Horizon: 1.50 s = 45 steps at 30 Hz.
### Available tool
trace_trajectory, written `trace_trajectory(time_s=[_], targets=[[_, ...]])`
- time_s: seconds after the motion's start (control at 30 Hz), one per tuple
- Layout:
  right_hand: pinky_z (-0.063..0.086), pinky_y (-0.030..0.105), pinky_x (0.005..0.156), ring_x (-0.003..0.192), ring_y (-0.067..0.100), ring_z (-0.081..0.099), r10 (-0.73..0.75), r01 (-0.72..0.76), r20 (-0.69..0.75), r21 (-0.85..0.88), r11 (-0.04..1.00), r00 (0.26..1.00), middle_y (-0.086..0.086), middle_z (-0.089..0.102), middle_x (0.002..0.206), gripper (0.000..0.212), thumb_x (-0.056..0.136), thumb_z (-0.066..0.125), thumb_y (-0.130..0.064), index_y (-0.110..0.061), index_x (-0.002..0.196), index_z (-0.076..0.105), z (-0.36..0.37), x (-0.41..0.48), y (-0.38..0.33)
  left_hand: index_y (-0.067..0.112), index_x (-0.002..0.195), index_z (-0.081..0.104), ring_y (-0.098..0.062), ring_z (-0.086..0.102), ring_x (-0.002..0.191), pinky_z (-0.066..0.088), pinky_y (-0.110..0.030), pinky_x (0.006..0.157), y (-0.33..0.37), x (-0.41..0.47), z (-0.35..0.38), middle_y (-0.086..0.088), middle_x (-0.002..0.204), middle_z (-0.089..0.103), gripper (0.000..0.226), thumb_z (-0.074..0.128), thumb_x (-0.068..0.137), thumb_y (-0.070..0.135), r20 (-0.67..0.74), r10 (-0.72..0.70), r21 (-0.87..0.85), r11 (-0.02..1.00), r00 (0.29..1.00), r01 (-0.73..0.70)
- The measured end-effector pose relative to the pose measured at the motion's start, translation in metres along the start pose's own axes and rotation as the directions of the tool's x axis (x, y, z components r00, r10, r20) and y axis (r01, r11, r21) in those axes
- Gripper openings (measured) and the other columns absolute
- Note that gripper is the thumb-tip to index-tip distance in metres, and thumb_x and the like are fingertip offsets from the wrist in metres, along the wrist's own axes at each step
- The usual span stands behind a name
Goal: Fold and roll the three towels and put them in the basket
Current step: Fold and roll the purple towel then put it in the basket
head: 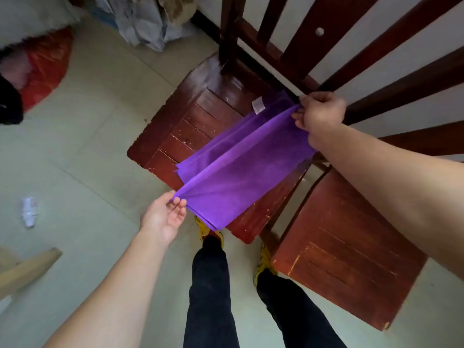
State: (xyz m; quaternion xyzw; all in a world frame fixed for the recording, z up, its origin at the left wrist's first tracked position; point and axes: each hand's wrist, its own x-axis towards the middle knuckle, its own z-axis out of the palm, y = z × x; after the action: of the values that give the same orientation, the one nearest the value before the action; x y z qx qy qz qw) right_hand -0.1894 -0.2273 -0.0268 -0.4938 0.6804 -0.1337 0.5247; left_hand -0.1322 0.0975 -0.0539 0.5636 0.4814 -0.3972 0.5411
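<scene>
Pinched at opposite corners, the purple folded cloth towel (233, 169) hangs taut between my hands over the dark red wooden chair seat (190, 126); my right hand (319, 114) closes its fingers on the far corner by the seat's back edge; my left hand (164, 214) holds the near corner between thumb and fingertips, palm half open, just off the seat's front edge; a small white label (258, 106) lies at the towel's far end.

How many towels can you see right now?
1. A purple towel lies stretched over the left chair, pinched by the left hand at its near end and the right hand at its far end. Other towels may be out of frame; no basket shows.
</scene>
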Motion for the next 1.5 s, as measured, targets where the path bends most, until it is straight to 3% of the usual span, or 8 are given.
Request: trace_trajectory(time_s=[0.33,0.43,0.5,0.67,0.9,1.13,1.37,1.5], targets=[[0.057,0.043,0.085,0.097,0.019,0.067,-0.041,0.032,-0.127,-0.069,0.997,0.991,0.002,0.066,0.109,0.051,0.071,0.067,-0.054,-0.025,0.111,0.055,0.063,0.017,0.028,0.014,0.085,0.058,-0.019,0.067,0.065,0.056,-0.029,0.057,0.078,0.046,0.042,-0.01,0.081,0.068,0.01,0.066,0.088,0.021,-0.063,0.218,0.195,0.96,0.974,-0.203],[0.056,0.043,0.087,0.094,0.02,0.067,-0.095,0.065,-0.129,-0.219,0.974,0.987,-0.002,0.066,0.098,0.044,0.077,0.065,-0.046,-0.025,0.116,0.058,0.057,0.007,0.035,0.017,0.086,0.062,-0.024,0.063,0.083,0.053,-0.038,0.082,0.083,0.05,0.046,-0.008,0.091,0.066,0.016,0.074,0.078,0.025,0.146,0.667,0.74,0.416,0.731,-0.528],[0.051,0.03,0.089,0.094,0.017,0.064,-0.106,0.06,-0.108,-0.362,0.93,0.988,-0.004,0.066,0.096,0.031,0.084,0.064,-0.034,-0.022,0.112,0.063,0.045,0.001,0.049,0.017,0.099,0.063,-0.026,0.058,0.098,0.047,-0.038,0.088,0.084,0.051,0.053,-0.007,0.101,0.062,0.03,0.075,0.076,0.033,0.439,0.66,0.805,0.012,0.609,-0.593],[0.045,0.032,0.099,0.112,0.026,0.059,-0.027,0.012,-0.018,-0.573,0.819,0.999,0.006,0.061,0.121,0.039,0.083,0.068,-0.032,-0.023,0.12,0.064,0.036,-0.005,0.086,0.022,0.099,0.063,-0.029,0.054,0.107,0.04,-0.039,0.091,0.081,0.059,0.076,-0.007,0.095,0.066,0.03,0.071,0.08,0.043,0.61,0.404,0.789,-0.385,0.681,-0.478],[0.045,0.034,0.099,0.11,0.022,0.059,-0.203,0.297,0.234,-0.5,0.813,0.951,0.008,0.059,0.123,0.038,0.084,0.067,-0.022,-0.018,0.121,0.063,0.057,-0.018,0.072,0.015,0.061,0.048,-0.03,0.053,0.068,0.044,-0.037,0.065,0.069,0.055,0.032,-0.001,0.06,0.053,0.029,0.073,0.072,0.025,0.571,0.43,0.817,-0.216,0.699,-0.535],[0.048,0.035,0.082,0.103,0.03,0.064,0.293,-0.253,-0.018,-0.557,0.791,0.956,0.008,0.069,0.108,0.051,0.074,0.07,-0.058,-0.019,0.104,0.06,0.04,-0.134,0.171,0.012,0.084,0.059,-0.013,0.064,0.055,0.052,-0.022,0.054,0.037,0.044,-0.008,-0.001,0.07,0.068,0.015,0.071,0.082,0.004,0.349,0.191,0.803,0.444,0.917,-0.398],[0.057,0.036,0.076,0.081,0.025,0.07,0.524,-0.517,0.115,-0.084,0.852,0.844,0.009,0.074,0.093,0.027,0.074,0.08,-0.035,-0.012,0.081,0.066,0.045,-0.201,0.245,0.006,0.095,0.066,-0.023,0.066,0.078,0.054,-0.039,0.079,0.015,0.042,-0.06,-0.014,0.095,0.071,0.007,0.061,0.091,0.009,0.304,-0.026,0.809,0.535,0.952,-0.243],[0.055,0.036,0.075,0.081,0.025,0.069,0.513,-0.52,0.172,-0.006,0.854,0.841,0.012,0.073,0.097,0.024,0.081,0.076,-0.025,-0.007,0.089,0.063,0.023,-0.232,0.253,0.007,0.101,0.058,-0.02,0.064,0.069,0.054,-0.03,0.059,0.005,0.023,-0.088,-0.013,0.092,0.068,0.01,0.06,0.091,0.007,0.265,0.007,0.801,0.555,0.964,-0.224]])
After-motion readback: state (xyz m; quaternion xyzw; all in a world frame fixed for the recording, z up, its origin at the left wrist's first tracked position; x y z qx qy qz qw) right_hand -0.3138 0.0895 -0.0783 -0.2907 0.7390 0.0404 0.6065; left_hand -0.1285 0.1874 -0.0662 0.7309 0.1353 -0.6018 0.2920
